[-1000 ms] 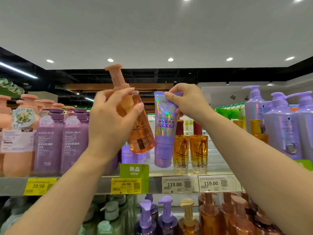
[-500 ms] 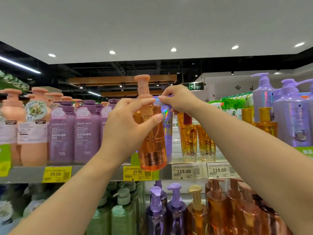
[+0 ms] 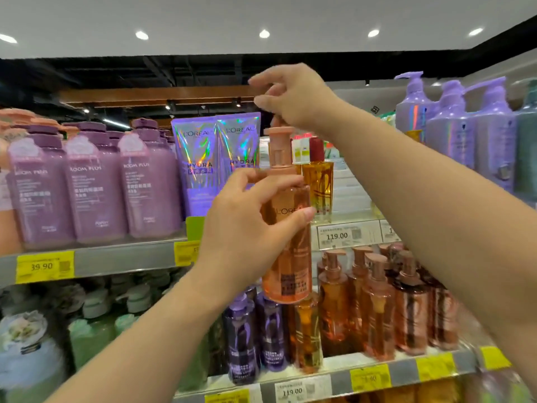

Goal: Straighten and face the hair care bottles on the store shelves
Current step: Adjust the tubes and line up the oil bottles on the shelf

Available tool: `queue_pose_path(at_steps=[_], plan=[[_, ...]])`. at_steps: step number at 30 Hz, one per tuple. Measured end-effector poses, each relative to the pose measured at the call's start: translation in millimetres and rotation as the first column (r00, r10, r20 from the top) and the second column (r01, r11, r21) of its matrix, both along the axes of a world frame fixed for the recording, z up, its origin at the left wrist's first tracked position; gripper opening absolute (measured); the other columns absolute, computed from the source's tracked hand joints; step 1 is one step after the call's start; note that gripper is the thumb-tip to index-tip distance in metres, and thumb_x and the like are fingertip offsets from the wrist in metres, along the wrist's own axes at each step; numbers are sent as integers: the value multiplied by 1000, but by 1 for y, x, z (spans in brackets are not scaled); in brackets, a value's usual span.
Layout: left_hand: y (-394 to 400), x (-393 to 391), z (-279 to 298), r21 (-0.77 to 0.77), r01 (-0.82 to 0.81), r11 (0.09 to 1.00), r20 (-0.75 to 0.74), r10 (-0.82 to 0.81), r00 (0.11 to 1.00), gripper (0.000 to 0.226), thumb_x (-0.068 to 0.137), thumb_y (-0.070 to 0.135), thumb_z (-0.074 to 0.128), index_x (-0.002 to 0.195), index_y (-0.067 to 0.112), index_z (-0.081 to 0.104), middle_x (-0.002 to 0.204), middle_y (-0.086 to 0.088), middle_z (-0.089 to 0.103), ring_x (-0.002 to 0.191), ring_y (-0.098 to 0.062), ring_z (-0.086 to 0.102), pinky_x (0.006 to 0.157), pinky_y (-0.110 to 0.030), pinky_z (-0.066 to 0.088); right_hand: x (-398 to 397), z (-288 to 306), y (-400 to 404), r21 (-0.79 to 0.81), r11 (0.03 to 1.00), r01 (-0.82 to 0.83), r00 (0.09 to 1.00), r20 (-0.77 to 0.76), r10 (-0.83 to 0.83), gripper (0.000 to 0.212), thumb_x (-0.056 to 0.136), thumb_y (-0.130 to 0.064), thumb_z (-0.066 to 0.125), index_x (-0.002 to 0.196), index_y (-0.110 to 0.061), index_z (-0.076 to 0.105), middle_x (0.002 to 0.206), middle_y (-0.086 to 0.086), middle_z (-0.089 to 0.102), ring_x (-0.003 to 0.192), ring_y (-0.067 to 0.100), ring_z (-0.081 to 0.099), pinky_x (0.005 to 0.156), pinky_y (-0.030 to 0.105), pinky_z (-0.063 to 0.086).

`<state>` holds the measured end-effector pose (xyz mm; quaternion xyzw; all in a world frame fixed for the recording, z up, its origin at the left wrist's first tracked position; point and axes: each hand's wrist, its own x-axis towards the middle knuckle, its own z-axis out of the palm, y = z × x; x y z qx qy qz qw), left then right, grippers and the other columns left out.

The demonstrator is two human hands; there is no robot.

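Left hand (image 3: 241, 228): it is gripping the orange pump bottle (image 3: 287, 234) around the body, the fingers curling over the shoulder and the thumb pressing on the front label, near the "L'ORE" letters.
Right hand (image 3: 293, 94): it is reaching in from 3 o'clock and is sitting at 12 o'clock of the bottle, just above the pump head. The fingers are narrow, thumb and forefinger close together; I cannot tell if they are touching the pump, because the picture is blurring there.
Orange pump bottle: it is standing upright in the air in front of the shelves, its top reaching before the upper shelf (image 3: 116, 257) and its bottom hanging before the lower shelf (image 3: 406, 370). Its label is facing the camera.
At 10 o'clock of the bottle: two holographic L'OREAL HYDRA tubes (image 3: 216, 158) are standing side by side on the upper shelf, faces forward.
At 9 o'clock: purple ROOM PLUS bottles (image 3: 93, 184) are standing in a row, above a yellow price tag (image 3: 43, 266) showing 39.90.
At 3 o'clock: a small gold oil bottle (image 3: 318, 181) with a dark red cap is standing just behind, over a white tag (image 3: 345, 235) reading 119.00.
At 5 o'clock: copper pump bottles (image 3: 386, 303) are crowding the lower shelf.
At 6 o'clock: dark purple pump bottles (image 3: 252, 338) are standing just under the held bottle.
At 2 o'clock: big lilac pump bottles (image 3: 465, 132) are standing beyond the right forearm.
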<state>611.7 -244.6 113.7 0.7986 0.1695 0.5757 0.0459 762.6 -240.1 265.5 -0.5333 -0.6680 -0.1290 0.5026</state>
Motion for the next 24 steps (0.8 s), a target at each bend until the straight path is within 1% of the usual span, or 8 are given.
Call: queue_pose_path(at_steps=[2,5,8,9,12,15,19,24], plan=[[-6,10,-15,-23,37,999,-25,-38,999,46,72,58,72,116,48,64,116,11,57,109,-2,56,89,-31,52,12,-10,-27,71,997,-27,995,-90,34,31,98,-20,62,129,-23,63,103,-1,69,50,0,58,52,16,50],[-13,29,-38,-82,72,994,-71,-78,994,45,72,57,73,115,45,67,117,11,57,109,-1,55,90,-27,50,31,-37,-70,130,990,-50,978,-196,75,29,98,-19,61,127,-23,61,93,-3,67,49,2,54,48,16,46],[-18,54,-62,-133,87,987,-159,-108,981,41,73,50,78,112,41,69,117,12,52,104,6,49,89,-9,39,50,-75,-98,180,973,-145,913,-356,201,17,95,-13,64,108,-22,59,78,0,63,44,9,46,41,22,38],[-18,63,-70,-154,89,984,-190,-118,975,40,73,47,79,112,41,69,117,12,50,102,6,47,88,-7,36,57,-90,-103,207,966,-157,883,-409,231,15,94,-11,65,100,-22,56,73,1,61,43,11,42,40,22,35],[-19,88,-93,-248,75,966,-257,-140,956,37,76,44,78,111,44,66,119,11,46,106,0,46,91,-15,36,79,-147,-110,334,937,-103,836,-482,264,18,90,-11,65,88,-22,52,65,0,55,48,12,46,44,23,35],[-20,110,-112,-296,17,955,-307,-112,945,36,80,43,74,114,46,62,121,13,38,115,-8,46,96,-21,37,102,-208,-109,403,915,-3,786,-565,252,22,85,-11,63,82,-32,56,65,-4,54,54,14,48,50,25,38],[-24,134,-131,-248,-22,969,-322,-60,945,33,85,35,72,114,41,59,119,19,25,120,-5,36,92,-12,25,128,-265,-108,295,951,94,760,-638,122,38,89,-2,66,76,-37,60,62,-10,55,55,12,48,52,24,40],[-20,151,-160,-184,-60,981,-289,4,957,32,85,27,73,113,36,59,137,4,33,128,-16,39,98,-19,31,151,-298,-110,100,993,63,783,-622,13,31,93,-2,63,79,-30,59,60,-6,54,56,10,49,55,24,41]])
